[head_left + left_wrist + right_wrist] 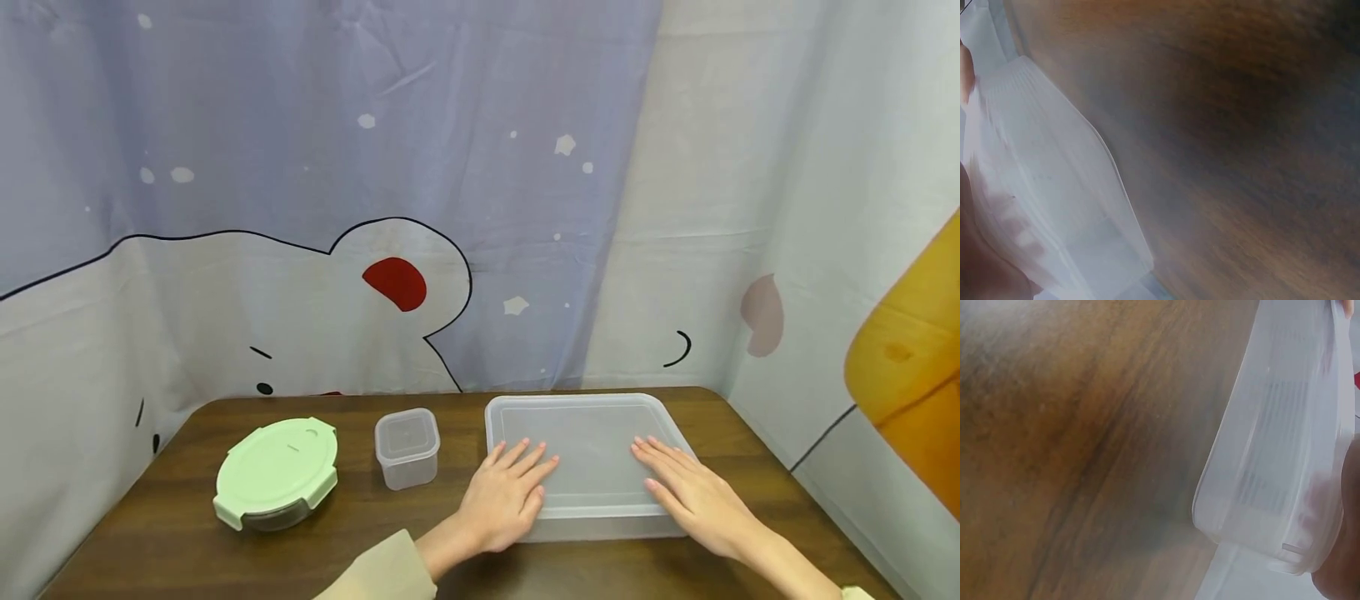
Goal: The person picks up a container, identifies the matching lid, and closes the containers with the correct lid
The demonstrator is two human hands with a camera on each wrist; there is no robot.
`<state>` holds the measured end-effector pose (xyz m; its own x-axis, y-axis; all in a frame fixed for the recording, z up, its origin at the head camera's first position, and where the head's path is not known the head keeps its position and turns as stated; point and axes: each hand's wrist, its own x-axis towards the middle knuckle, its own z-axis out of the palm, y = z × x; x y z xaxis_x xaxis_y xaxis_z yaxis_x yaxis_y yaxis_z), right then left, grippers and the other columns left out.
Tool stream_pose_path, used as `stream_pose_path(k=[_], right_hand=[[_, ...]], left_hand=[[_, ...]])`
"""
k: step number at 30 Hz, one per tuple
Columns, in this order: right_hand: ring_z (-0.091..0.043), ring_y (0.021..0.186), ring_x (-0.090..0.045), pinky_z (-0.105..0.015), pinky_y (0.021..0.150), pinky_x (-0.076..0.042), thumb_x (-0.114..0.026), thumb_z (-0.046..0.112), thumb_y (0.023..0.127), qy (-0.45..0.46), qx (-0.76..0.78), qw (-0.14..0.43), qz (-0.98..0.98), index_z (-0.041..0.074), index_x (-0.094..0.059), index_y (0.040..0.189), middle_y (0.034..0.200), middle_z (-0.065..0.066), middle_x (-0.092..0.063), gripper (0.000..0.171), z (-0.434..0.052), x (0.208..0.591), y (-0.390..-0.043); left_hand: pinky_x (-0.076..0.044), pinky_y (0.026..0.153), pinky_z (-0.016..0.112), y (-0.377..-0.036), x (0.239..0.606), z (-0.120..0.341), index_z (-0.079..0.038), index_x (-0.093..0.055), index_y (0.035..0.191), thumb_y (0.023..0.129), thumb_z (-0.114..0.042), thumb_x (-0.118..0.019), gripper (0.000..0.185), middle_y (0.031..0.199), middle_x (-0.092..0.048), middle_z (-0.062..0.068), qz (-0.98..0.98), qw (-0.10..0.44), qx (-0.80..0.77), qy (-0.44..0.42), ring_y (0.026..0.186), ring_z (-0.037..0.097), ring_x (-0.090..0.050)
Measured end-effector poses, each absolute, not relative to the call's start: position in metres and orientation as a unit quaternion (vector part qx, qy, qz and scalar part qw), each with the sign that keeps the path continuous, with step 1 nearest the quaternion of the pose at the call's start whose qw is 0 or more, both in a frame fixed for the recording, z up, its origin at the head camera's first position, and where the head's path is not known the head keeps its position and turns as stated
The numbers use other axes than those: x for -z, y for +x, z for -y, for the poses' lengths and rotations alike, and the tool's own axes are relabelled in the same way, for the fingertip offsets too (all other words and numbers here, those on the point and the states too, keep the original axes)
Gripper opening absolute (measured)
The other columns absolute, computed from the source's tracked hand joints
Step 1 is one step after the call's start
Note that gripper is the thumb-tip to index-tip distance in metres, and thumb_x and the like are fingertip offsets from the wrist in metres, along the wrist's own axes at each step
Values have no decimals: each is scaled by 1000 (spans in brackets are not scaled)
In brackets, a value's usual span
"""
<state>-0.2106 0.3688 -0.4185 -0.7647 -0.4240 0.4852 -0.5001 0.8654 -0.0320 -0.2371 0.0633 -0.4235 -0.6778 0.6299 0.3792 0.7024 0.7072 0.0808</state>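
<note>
A large clear rectangular container (585, 433) with its lid on sits on the brown wooden table (187, 533), right of centre. My left hand (506, 492) lies flat on the lid's near left part with straight fingers. My right hand (690, 487) lies flat on the near right part, fingers straight too. The left wrist view is blurred and shows the container's side (1054, 187) against the tabletop (1241, 156). From the right wrist the same container's wall (1279, 456) appears above the table (1072, 456).
A small clear square tub (407, 447) with a lid stands left of the big container. Further left sits a round glass dish with a pale green clip lid (276, 472). A cartoon-print curtain (375, 208) hangs behind and around the table.
</note>
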Motion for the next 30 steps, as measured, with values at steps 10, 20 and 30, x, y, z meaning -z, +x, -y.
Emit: stream_pose_path(k=[10, 20, 30], right_hand=[[-25, 133, -47, -8, 117, -1, -57, 24, 95, 256, -83, 244, 932, 14, -55, 137, 141, -4, -54, 43, -371, 420, -211], [2, 144, -22, -15, 118, 10, -56, 22, 95, 272, -78, 250, 926, 14, -54, 138, 140, -7, -55, 43, -372, 420, -218], [-18, 137, -42, -12, 115, 11, -57, 22, 94, 266, -88, 247, 928, 16, -54, 137, 140, -4, -56, 44, -371, 420, -219]], left_hand=[[-25, 117, 53, -237, 422, -63, -27, -50, 141, 99, -26, -34, 45, 148, -45, -3, 912, 140, 134, -360, 140, 22, -39], [-24, 113, 63, -241, 421, -63, -26, -50, 141, 98, -26, -36, 45, 148, -46, 0, 912, 134, 146, -360, 140, 26, -39], [-24, 113, 64, -245, 421, -60, -26, -49, 141, 98, -27, -35, 45, 149, -44, 1, 909, 115, 162, -367, 140, 26, -38]])
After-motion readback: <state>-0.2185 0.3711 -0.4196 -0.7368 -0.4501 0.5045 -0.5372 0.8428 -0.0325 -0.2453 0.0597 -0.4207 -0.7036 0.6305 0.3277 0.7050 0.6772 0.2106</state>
